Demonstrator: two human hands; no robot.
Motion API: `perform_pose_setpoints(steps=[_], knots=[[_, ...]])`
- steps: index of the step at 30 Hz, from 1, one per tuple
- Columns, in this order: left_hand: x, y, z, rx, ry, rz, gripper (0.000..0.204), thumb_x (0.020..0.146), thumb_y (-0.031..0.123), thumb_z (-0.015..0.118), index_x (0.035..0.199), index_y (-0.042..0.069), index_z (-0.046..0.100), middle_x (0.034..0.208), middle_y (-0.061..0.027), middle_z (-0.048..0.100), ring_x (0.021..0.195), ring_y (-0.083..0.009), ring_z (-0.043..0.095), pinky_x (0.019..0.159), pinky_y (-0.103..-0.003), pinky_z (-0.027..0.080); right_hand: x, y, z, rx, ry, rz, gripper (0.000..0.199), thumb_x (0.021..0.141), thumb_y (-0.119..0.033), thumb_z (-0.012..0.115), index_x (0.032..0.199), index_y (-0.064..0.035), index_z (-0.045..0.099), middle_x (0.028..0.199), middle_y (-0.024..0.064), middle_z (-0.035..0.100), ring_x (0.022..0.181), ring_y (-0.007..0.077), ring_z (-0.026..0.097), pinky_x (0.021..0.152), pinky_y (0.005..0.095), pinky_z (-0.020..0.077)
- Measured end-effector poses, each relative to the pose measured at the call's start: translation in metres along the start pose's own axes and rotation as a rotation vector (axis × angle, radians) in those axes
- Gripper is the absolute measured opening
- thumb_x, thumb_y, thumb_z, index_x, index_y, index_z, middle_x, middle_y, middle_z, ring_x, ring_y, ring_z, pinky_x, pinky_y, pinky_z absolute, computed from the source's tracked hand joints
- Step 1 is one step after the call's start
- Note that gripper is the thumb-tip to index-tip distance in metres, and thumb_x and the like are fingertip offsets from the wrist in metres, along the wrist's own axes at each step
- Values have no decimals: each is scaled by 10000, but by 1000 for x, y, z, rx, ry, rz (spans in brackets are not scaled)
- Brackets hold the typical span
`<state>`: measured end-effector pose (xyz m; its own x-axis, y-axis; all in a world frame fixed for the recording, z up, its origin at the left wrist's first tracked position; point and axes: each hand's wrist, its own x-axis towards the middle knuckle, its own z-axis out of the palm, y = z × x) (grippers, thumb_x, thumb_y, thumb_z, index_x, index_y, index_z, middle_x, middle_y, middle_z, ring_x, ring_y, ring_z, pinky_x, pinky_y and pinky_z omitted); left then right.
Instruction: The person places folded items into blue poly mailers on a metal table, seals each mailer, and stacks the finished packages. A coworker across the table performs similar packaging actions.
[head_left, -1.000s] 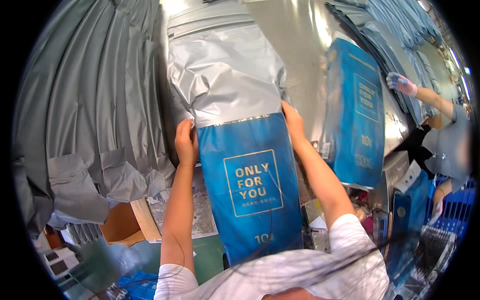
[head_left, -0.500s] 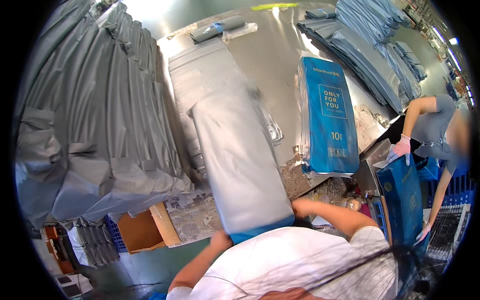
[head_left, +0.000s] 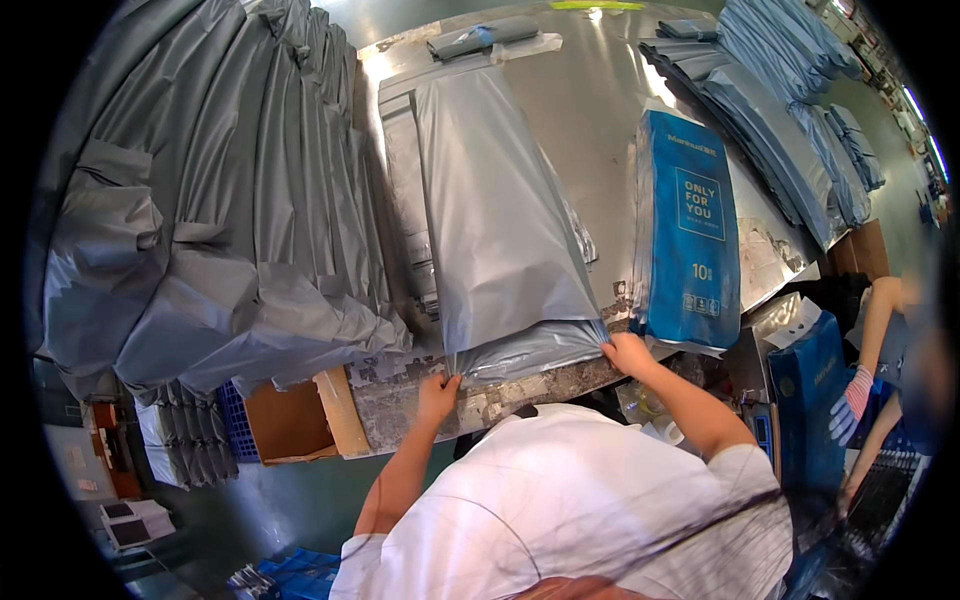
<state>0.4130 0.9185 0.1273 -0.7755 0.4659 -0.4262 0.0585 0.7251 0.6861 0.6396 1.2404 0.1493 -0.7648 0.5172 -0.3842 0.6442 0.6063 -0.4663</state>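
Observation:
A long grey plastic mailing bag (head_left: 510,210) lies on the metal table, filled out by something inside that is hidden. Its near mouth is stretched sideways along the front edge. My left hand (head_left: 438,398) pinches the left corner of the mouth, and my right hand (head_left: 627,354) grips the right corner. Between them the grey film hangs in folds. More flat grey bags (head_left: 402,190) lie under and left of it. To the right rests a blue plastic-wrapped package (head_left: 688,235), untouched by either hand.
A tall heap of grey bags (head_left: 220,200) covers the table's left side. Other grey bags (head_left: 760,130) lie far right. At the right, a co-worker's gloved hand (head_left: 852,405) is beside another blue package (head_left: 808,400). A cardboard box (head_left: 290,425) stands below the left edge.
The bag and its contents have shifted away from me onto the table. Its blue end no longer shows at the mouth, which my hands now pull taut. The co-worker's upper hand has moved lower.

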Motion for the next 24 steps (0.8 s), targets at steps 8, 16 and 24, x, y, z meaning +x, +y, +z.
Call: perform_pose_setpoints(steps=[8, 16, 24], knots=[[-26, -38, 20, -427, -131, -182, 268, 788, 226, 653, 635, 18, 582, 555, -36, 566, 465, -83, 492, 427, -234, 369, -43, -71, 6, -276, -324, -280, 280, 734, -349, 596, 778, -75, 637, 727, 108, 624, 714, 297, 602, 623, 415, 476], [-24, -9, 4, -486, -343, -206, 181, 846, 186, 573, 780, 24, 618, 664, -31, 602, 572, -76, 523, 501, -203, 390, 3, -98, 68, -111, -25, -856, 258, 755, -208, 608, 994, -114, 583, 863, 105, 525, 814, 288, 535, 662, 388, 447], [-18, -7, 1, -462, -408, -6, 196, 866, 168, 531, 816, 11, 637, 673, -30, 604, 561, -81, 511, 511, -205, 396, 14, -186, 127, 784, 71, -552, 153, 791, -142, 602, 905, -41, 580, 812, 71, 588, 693, 189, 554, 627, 289, 462]])
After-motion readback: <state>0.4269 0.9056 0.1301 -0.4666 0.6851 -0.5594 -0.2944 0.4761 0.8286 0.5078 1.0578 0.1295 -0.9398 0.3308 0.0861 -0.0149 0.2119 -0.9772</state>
